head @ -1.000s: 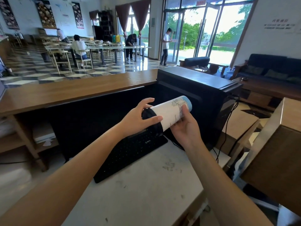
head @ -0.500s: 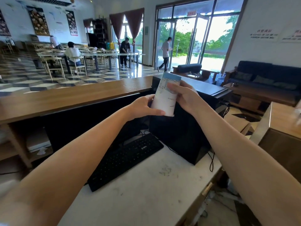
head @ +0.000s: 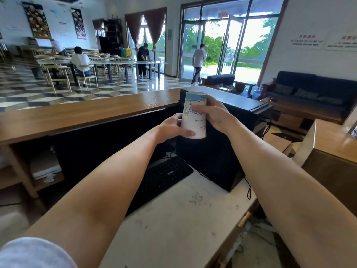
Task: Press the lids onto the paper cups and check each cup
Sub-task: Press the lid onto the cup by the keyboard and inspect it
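paper cup (head: pixel 194 120) stands inverted between both hands, wider end down and narrow base up. left hand (head: pixel 170 128) grips the lower end, thumb laid across the front. right hand (head: pixel 216 115) curls round the middle from the opposite side. below the grip lie a black keyboard (head: pixel 162 176) and a white counter (head: pixel 183 229); a black box (head: pixel 222 161) stands just behind.

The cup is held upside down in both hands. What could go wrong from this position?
1. The paper cup is inverted, wide end down; a badly seated lid (I cannot see it clearly here) could drop toward the black keyboard.
2. The left hand and right hand grip the thin wall; a hard squeeze may dent it.
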`<state>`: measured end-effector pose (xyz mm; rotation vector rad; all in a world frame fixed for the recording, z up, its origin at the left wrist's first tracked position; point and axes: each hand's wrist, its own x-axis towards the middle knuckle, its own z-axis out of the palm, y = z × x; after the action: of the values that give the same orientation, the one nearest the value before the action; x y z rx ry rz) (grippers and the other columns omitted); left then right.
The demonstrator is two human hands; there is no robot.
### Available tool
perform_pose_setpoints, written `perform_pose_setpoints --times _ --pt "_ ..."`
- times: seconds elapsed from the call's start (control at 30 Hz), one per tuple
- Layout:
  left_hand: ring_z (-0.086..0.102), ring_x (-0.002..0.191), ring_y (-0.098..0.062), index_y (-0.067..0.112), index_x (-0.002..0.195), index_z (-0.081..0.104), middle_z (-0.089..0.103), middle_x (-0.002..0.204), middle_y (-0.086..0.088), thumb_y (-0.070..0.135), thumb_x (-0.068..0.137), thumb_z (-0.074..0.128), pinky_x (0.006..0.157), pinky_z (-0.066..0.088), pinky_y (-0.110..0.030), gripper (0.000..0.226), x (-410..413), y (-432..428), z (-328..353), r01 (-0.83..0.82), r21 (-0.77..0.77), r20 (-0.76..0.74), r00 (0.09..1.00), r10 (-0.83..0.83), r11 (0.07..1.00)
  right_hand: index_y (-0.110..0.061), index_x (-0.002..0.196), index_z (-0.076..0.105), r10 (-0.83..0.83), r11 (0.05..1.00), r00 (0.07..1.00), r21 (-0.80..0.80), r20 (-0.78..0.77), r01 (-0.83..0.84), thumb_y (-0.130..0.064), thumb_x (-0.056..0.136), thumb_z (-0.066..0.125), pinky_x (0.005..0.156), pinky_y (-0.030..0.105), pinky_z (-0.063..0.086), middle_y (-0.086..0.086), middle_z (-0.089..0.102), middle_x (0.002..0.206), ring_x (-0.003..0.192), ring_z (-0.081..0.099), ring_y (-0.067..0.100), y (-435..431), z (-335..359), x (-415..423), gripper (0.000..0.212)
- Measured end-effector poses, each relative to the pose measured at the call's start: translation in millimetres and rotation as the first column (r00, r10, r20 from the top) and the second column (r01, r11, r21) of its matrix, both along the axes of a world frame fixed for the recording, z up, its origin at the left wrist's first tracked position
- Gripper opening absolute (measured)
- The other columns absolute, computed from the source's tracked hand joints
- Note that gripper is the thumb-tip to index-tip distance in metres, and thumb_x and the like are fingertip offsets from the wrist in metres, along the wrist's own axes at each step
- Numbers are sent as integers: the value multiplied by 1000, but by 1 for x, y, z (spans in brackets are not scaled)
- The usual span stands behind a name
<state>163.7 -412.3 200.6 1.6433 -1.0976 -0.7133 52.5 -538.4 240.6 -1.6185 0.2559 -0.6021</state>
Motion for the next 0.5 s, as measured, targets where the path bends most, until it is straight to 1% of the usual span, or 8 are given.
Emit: perform_pose_setpoints --times 0.13,0.2,0.23,0.27,0.33,0.4,0.43,0.5 --pt "56 117 -21 13 142 31 58 126 -8 8 72 77 101 45 -35 84 2 3 -3 8 -31 -17 1000 -8 999 -6 122 55 -20 999 1000 27 4 20 -1 77 71 95 39 51 11 65 117 108 62 26 4 -1 1 48" --pt "57 115 -19 16 142 32 59 124 -5 14 73 77 101 45 -35 82 1 8 -10 -6 -86 -49 999 2 996 -7 119 56 -33 996 998 85 47 29 0 79 68 93 37 52 10 65 112 103 63 24 6 -2 -1 43" --pt "58 115 -19 18 142 32 58 125 -4 20 73 78 101 45 -35 83 0 10 -16 -29 -125 -106 994 15 992 -7 117 56 -43 991 995 134 86 31 1 80 67 91 36 53 8 65 108 99 63 22 8 -3 -2 39" --pt "57 116 -19 21 143 31 56 128 -4 29 72 78 102 45 -36 86 -2 14 -24 -63 -159 -212 977 28 985 -7 113 56 -60 980 990 195 130 33 1 82 65 87 34 54 7 65 103 95 63 20 9 -5 -3 33" --pt "53 122 -26 23 142 32 51 134 -8 39 73 75 105 43 -41 83 -12 20 -42 -128 -200 -506 862 9 971 -7 108 56 -112 940 974 338 194 41 2 84 61 77 29 55 5 65 97 88 63 18 13 -13 -4 26" --pt "52 121 -33 19 136 39 52 132 -15 40 77 68 100 45 -49 69 -25 21 -57 -143 -237 -709 701 -71 961 -5 111 54 -166 886 964 461 209 52 0 85 60 71 28 55 6 65 96 87 63 18 18 -26 -3 27" --pt "54 118 -34 18 134 42 53 129 -17 37 79 66 96 48 -50 63 -30 20 -61 -146 -256 -756 646 -104 956 -5 113 53 -182 863 961 502 207 56 -1 86 59 70 29 55 7 64 96 88 62 18 21 -33 -3 28" --pt "56 111 -31 17 125 50 57 121 -15 26 86 64 90 52 -48 43 -36 20 -60 -191 -285 -791 601 -118 939 -4 115 51 -193 848 964 525 184 69 -3 87 59 74 31 55 7 64 98 91 62 19 24 -44 -8 29"
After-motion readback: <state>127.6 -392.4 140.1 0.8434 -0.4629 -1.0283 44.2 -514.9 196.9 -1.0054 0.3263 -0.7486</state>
